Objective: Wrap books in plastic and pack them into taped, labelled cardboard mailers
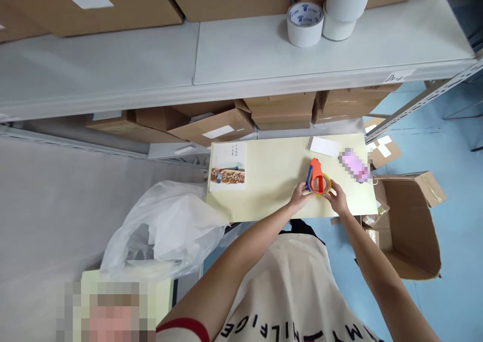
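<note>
Above the front part of the pale yellow table (271, 206), both hands meet at a red and blue tape dispenser (316, 168). My left hand (301, 197) is closed on its left side, by the blue part. On the other side my right hand (338, 199) has its fingers on the yellow-edged tape roll (327, 183), which sits at the dispenser. Whether the roll is fully seated cannot be made out. A picture book (228, 166) lies flat at the table's left end. Near the back edge is a white stack of paper or box (323, 146), with a blurred pink-purple object (354, 165) to its right.
A grey shelf (241, 55) spans the far side, bearing white tape rolls (305, 27) and cardboard boxes. Further boxes (215, 125) fill the level below. An open carton (415, 226) stands on the floor at right. A clear plastic bag (169, 226) bulges at left, near another person (113, 317).
</note>
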A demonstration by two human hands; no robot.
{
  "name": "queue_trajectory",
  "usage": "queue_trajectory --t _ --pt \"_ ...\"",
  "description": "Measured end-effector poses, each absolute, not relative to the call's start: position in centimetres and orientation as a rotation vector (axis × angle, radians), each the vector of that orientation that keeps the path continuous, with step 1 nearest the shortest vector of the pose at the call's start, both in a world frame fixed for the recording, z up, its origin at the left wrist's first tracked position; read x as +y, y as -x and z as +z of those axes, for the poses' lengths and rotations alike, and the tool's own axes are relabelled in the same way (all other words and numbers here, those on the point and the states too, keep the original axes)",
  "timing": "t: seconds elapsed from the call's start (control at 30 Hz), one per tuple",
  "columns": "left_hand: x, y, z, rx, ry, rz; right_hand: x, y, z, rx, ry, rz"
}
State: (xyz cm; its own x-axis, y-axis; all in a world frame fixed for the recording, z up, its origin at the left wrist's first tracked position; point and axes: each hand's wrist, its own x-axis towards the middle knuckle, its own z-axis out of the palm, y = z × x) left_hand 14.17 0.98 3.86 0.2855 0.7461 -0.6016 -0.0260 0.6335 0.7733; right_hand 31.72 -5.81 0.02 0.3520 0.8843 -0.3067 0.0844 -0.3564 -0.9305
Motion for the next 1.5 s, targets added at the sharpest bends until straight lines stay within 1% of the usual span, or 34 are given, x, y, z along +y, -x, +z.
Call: queue_trajectory --t 0.33,0.6,0.83,0.9,1.0,1.1,1.17,1.33,1.5 --pt "1.0 -14.1 2.1 1.08 -0.678 0.47 -6.7 -32.7 -1.4 -0.868 1.793 1.107" --pt "0.4 -13.6 1.1 1.042 -0.704 0.404 -7.1 -33.0 -2.3 -1.003 1.825 1.094" --pt "0.5 -13.5 1.5 1.053 -0.714 0.349 -7.0 -32.6 -2.0 -1.096 1.898 1.128" --pt "0.7 -13.1 2.0 1.067 -0.718 0.333 -6.8 -32.4 -1.5 -1.147 1.973 1.031" --pt "1.0 -11.7 2.6 1.062 -0.698 0.356 -6.3 -32.0 -0.1 -1.291 2.082 0.668" --pt "1.0 -9.2 2.9 1.061 -0.669 0.433 -5.1 -30.8 1.9 -1.441 2.043 0.323" --pt "0.8 -7.0 3.2 1.081 -0.647 0.5 -4.0 -29.4 3.2 -1.525 1.966 0.245" --pt "-1.1 -0.3 4.7 1.248 -0.616 0.692 -1.2 -23.7 5.1 -1.757 1.743 0.326" --pt "-4.4 7.2 6.6 1.554 -0.634 0.813 0.3 -16.3 4.8 -1.978 1.485 0.548"
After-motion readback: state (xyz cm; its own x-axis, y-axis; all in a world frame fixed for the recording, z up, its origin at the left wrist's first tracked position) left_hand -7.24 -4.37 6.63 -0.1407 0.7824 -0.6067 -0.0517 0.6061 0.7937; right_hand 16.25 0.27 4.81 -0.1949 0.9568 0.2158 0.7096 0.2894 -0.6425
